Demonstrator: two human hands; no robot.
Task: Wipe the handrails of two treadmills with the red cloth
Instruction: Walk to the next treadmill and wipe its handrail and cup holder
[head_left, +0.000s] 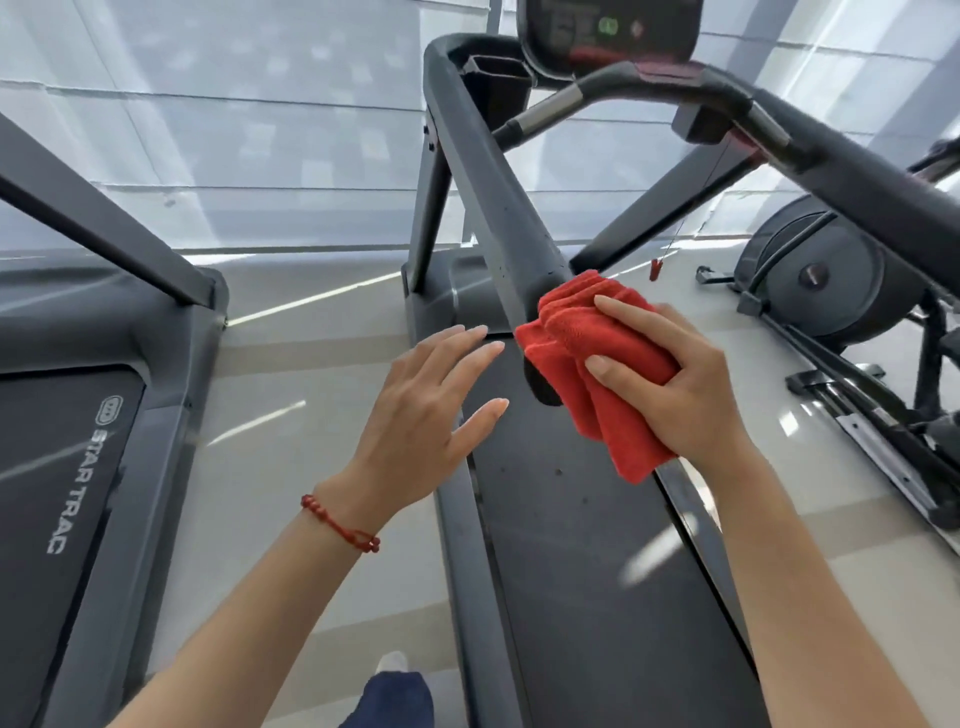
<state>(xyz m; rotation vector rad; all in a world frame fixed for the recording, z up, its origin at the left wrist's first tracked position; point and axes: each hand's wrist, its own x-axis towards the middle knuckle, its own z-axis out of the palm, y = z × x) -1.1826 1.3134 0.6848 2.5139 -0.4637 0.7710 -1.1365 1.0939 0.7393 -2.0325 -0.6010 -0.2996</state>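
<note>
My right hand (670, 384) grips the folded red cloth (587, 358) and presses it over the near end of the left handrail (488, 182) of the treadmill in front of me. The cloth hides most of the rail's tip. My left hand (431, 410) hovers just left of that rail end, fingers spread, holding nothing and touching nothing. The same treadmill's right handrail (872, 192) runs across the upper right. A second treadmill's handrail (98, 218) slants across the left side.
The front treadmill's belt (582, 545) stretches below my hands, its console (608, 36) at the top. The second treadmill's deck (62, 467) lies at left. Another exercise machine (821, 275) stands at right. Pale floor lies between the treadmills, with my foot (392, 670) on it.
</note>
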